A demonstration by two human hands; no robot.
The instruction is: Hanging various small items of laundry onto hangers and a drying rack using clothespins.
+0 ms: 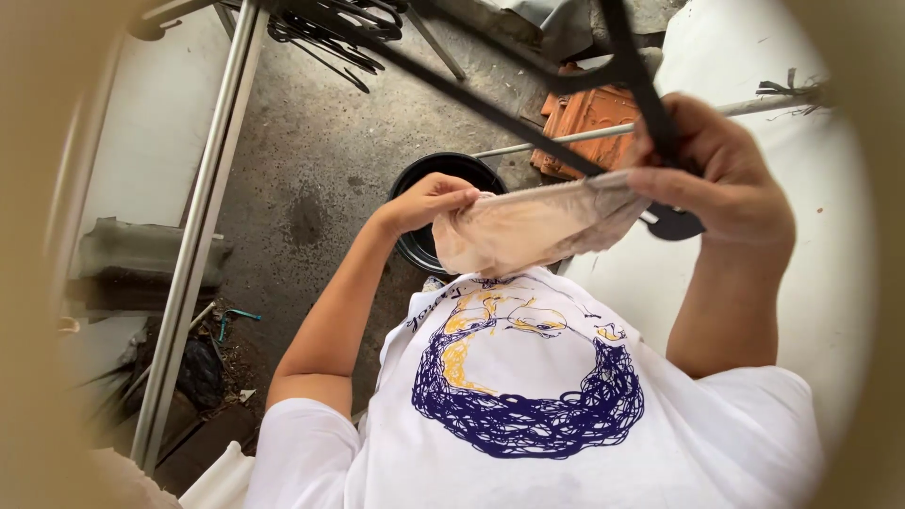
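Stained grey concrete floor lay below me, with a round black plastic bucket standing on it, pale metal rack poles to one side and orange clay roof tiles beyond. I held a beige, elastic-edged cloth garment stretched between both hands above my white printed shirt. Left hand fingers pinched its near corner; right hand fingers gripped its far edge together with a black plastic clothes hanger.

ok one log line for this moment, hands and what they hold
left hand: grips beige cloth | right hand: holds cloth and black hanger | below: black bucket
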